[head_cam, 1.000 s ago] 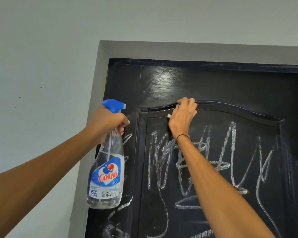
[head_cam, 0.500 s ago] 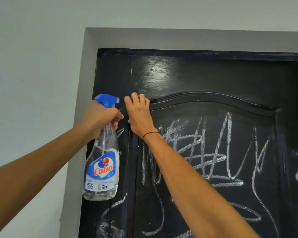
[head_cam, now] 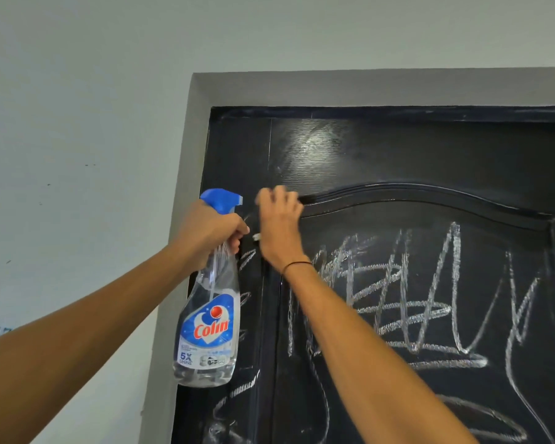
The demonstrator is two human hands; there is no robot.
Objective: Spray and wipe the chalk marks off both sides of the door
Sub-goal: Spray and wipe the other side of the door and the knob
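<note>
A black door (head_cam: 398,155) fills the right of the view, with white chalk scribbles (head_cam: 414,299) across its arched panel and down its left stile. My left hand (head_cam: 209,229) grips the neck of a clear spray bottle (head_cam: 209,315) with a blue trigger head and a Colin label, held upright against the door's left edge. My right hand (head_cam: 279,225) presses on the door at the left end of the arched moulding, fingers curled over a small white wipe (head_cam: 256,237) that peeks out at the thumb side. The top rail above looks wiped and glossy.
A grey door frame (head_cam: 189,187) runs up the left side and across the top. A pale wall (head_cam: 77,155) lies to the left and above. A dark band circles my right wrist (head_cam: 297,264).
My right hand has slid left along the arched moulding, from near the panel's middle to its left corner beside the bottle. The left hand keeps the bottle at the same spot on the door.
</note>
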